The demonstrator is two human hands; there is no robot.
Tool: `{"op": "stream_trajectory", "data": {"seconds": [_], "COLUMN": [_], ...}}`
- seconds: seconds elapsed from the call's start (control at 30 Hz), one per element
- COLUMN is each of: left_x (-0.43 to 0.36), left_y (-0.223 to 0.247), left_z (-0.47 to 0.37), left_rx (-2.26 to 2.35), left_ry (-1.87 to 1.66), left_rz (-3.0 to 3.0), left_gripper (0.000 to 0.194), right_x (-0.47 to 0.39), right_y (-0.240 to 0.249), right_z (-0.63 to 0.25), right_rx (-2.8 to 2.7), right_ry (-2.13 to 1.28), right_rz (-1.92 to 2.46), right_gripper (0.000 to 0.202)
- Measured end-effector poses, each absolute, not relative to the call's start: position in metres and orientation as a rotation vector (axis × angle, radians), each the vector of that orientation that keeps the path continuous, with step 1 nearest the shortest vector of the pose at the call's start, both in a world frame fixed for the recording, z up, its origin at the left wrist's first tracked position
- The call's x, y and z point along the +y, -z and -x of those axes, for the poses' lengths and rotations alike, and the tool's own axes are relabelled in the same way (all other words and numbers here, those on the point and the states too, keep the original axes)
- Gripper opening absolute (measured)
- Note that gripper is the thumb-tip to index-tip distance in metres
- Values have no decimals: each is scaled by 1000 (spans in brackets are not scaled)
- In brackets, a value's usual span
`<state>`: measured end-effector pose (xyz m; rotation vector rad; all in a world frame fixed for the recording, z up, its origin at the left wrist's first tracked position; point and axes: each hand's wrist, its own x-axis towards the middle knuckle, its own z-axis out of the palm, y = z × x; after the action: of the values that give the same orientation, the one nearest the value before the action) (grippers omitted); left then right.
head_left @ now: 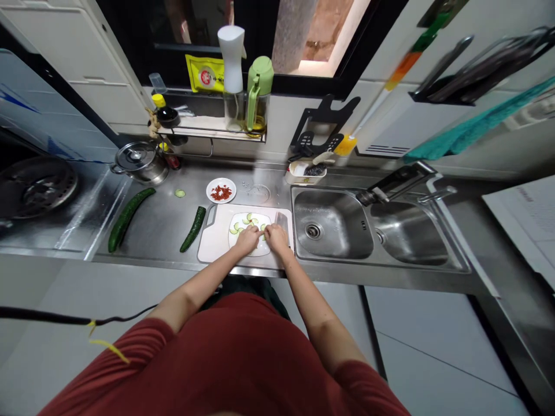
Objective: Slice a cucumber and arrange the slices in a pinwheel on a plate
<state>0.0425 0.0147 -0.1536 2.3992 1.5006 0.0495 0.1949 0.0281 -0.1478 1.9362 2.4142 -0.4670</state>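
Slices [250,219] (cuke, pale w/ green rim, cut to crescents) lie on sq. white plate [262,251], mostly upper + L part. Grip: L hand [247,240] and R hand [276,237] meet over R half of plate, fingertips nearly touching, fingers bent inward. Bit of green slice shows right at tips; can't tell if either hand pinches it or only touches it.

Plate sits on white board [211,247], grey handle at L end. Knife [281,220] flat on board, R of plate, blade partly behind R hand.

L of board: short cuke [193,230], just beside it, tilted; long cuke [130,219] further L, well apart, slightly curved. Green offcut [179,193] on table [161,245] btwn the two, toward wall. Dish [208,191] w/ red bits [221,193] just behind board, nr its upper L corner.

Table = steel. R of board: double sink [333,245] w/ tap [392,184] over it; caddy [303,173] behind L basin. Far L: lidded pot [142,163] against wall, nr long cuke.

Wall shelf [203,127], behind dish: soy btl [166,114], sprayer [233,75], oil jug [259,95], all upright. Yellow pkt [203,74] L of sprayer.
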Motion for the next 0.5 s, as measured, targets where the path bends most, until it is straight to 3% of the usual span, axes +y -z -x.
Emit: {"op": "stream_trajectory", "data": {"seconds": [0.5], "left_x": [15], "left_y": [151], "left_z": [-45], "left_rx": [1507], "left_ry": [-11], "left_rz": [-2415], "left_gripper": [33], "right_x": [30], "right_y": [147], "right_z": [-193], "right_rx": [2390], "right_ry": [541], "right_rz": [-2009], "right_gripper": [24]}}
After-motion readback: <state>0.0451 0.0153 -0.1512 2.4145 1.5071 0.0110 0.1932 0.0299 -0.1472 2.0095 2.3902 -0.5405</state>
